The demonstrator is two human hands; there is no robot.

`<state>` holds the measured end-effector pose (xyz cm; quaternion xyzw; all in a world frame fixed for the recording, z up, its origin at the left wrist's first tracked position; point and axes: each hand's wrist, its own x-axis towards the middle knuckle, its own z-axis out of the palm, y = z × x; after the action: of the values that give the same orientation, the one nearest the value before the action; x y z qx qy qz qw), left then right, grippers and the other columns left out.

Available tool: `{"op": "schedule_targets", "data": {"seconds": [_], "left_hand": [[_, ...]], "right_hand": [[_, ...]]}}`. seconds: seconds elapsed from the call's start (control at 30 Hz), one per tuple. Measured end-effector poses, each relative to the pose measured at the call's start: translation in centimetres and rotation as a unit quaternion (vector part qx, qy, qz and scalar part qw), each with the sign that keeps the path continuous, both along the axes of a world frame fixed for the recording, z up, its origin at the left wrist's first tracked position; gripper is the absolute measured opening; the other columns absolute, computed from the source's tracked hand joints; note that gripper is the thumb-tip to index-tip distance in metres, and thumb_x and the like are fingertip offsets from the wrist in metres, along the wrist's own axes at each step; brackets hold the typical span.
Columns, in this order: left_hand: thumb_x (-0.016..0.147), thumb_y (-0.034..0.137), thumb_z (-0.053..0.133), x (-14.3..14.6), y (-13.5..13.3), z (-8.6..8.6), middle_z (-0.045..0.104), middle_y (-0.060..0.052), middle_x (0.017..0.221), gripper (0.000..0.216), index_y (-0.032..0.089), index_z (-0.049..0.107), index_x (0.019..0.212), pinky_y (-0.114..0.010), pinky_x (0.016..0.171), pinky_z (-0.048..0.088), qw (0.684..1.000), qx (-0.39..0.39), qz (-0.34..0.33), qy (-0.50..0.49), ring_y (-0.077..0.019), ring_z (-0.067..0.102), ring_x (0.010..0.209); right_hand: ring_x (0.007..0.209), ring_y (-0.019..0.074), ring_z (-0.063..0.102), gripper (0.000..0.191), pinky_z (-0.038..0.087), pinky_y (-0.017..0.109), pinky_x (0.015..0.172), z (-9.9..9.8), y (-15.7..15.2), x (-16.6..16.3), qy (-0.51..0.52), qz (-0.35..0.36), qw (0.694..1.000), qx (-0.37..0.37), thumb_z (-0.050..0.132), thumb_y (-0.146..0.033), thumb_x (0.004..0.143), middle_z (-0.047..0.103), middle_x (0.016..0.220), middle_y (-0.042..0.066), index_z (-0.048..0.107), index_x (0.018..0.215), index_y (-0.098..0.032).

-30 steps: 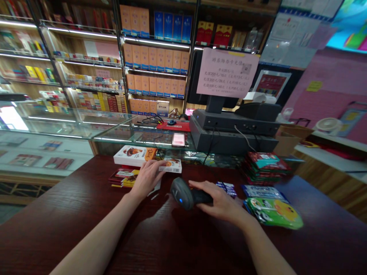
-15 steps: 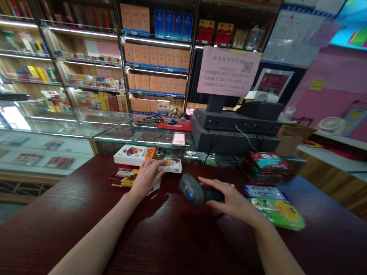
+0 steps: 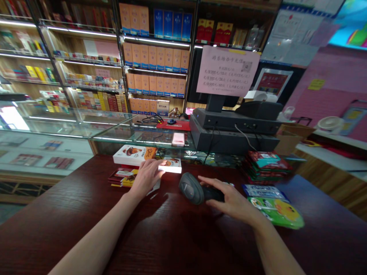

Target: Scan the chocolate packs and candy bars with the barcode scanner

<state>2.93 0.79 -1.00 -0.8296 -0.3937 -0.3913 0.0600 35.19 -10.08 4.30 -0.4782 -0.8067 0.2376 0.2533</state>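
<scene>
My left hand (image 3: 149, 175) is closed on the left end of a small white box (image 3: 173, 164) with a food picture on top. A strip of bright light lies along the box's near side. Behind the hand rests a larger white and orange Dove box (image 3: 133, 153), and packs in red and yellow wrappers (image 3: 124, 177) lie just left of the wrist. My right hand (image 3: 225, 194) is wrapped around the handle of a dark barcode scanner (image 3: 191, 189), its head tilted up and pointing left, near the small box but apart from it.
A green and yellow snack bag (image 3: 286, 214) lies right of my right hand, with a blue pack (image 3: 266, 192) and a stack of red and green packs (image 3: 266, 166) behind it. The till (image 3: 229, 137) and glass counter (image 3: 143, 131) stand beyond the dark wooden table (image 3: 172, 240).
The blue light on the scanner has gone out, and bright light now falls on the small box's near side. Both hands have stayed almost in place.
</scene>
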Motion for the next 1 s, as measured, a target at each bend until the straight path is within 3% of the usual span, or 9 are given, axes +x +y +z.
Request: {"op": "schedule_targets", "data": {"seconds": [0.23, 0.5, 0.67, 1.0], "left_hand": [[0.097, 0.031, 0.057, 0.1, -0.2, 0.3, 0.07, -0.005, 0.117, 0.034, 0.024, 0.055, 0.131, -0.04, 0.096, 0.043, 1.0, 0.009, 0.001, 0.009, -0.0224, 0.058, 0.109], [0.099, 0.03, 0.053, 0.1, -0.3, 0.4, 0.07, -0.005, 0.12, 0.038, 0.026, 0.054, 0.137, -0.038, 0.094, 0.042, 0.998, 0.035, 0.004, 0.044, -0.0218, 0.057, 0.109], [0.101, 0.027, 0.048, 0.2, -0.5, 0.7, 0.068, -0.006, 0.123, 0.04, 0.026, 0.052, 0.141, -0.039, 0.094, 0.041, 0.995, 0.055, 0.012, 0.087, -0.0225, 0.054, 0.11], [0.093, 0.012, 0.049, 0.1, -0.5, 0.6, 0.06, -0.01, 0.127, 0.059, 0.031, 0.045, 0.149, -0.045, 0.099, 0.041, 0.988, 0.042, 0.04, 0.143, -0.0281, 0.051, 0.115]], "right_hand": [[0.125, 0.0255, 0.058, 0.067, 0.042, 0.043, 0.109, -0.4, 0.2, -0.6, -0.003, 0.016, 1.0, -0.002, 0.069, -0.025, 0.086, 0.061, 0.139, 0.003, 0.046, 0.148, -0.036], [0.123, 0.0236, 0.057, 0.064, 0.042, 0.04, 0.106, -3.3, 0.7, -4.0, -0.064, 0.106, 0.992, 0.025, 0.067, -0.021, 0.086, 0.062, 0.138, 0.004, 0.048, 0.146, -0.033], [0.123, 0.0222, 0.056, 0.061, 0.04, 0.04, 0.105, -4.6, 1.1, -4.7, -0.071, 0.112, 0.99, 0.055, 0.065, -0.024, 0.09, 0.061, 0.139, 0.004, 0.046, 0.146, -0.033], [0.126, 0.0243, 0.054, 0.067, 0.037, 0.042, 0.106, -3.7, 0.6, -4.8, -0.069, 0.126, 0.988, 0.052, 0.067, -0.028, 0.086, 0.059, 0.141, 0.006, 0.043, 0.149, -0.031]]}}
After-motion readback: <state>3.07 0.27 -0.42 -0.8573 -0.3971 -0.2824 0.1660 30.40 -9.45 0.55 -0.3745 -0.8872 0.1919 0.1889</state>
